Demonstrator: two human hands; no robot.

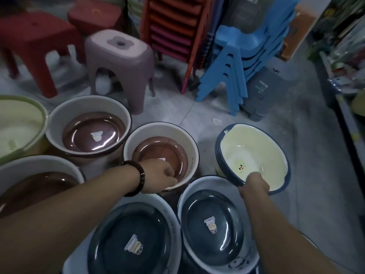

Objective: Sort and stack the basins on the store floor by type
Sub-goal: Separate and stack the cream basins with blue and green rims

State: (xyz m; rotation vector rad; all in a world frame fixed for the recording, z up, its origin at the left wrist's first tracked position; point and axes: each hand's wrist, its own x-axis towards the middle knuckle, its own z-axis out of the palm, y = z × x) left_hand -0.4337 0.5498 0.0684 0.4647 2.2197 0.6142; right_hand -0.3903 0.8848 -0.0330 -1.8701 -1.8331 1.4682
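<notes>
Grips near rim of brown-bottomed basin (164, 131) on the floor with left hand (160, 176), fingers (170, 173) curled over the edge. Clasps near rim of tilted cream basin stack (256, 143), at 3 o'clock of it, with right hand (254, 184), fingers wrapped round.

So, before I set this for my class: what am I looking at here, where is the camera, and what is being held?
There is no machine here: the grips are a person's two bare hands. One camera worn on the head looks down at them. Basins stand on the store floor, with the dark blue basins nearest. The left hand holds the near rim of a brown-bottomed basin. The right hand grips the rim of a tilted cream basin. Stools and stacked blue chairs stand behind.
</notes>
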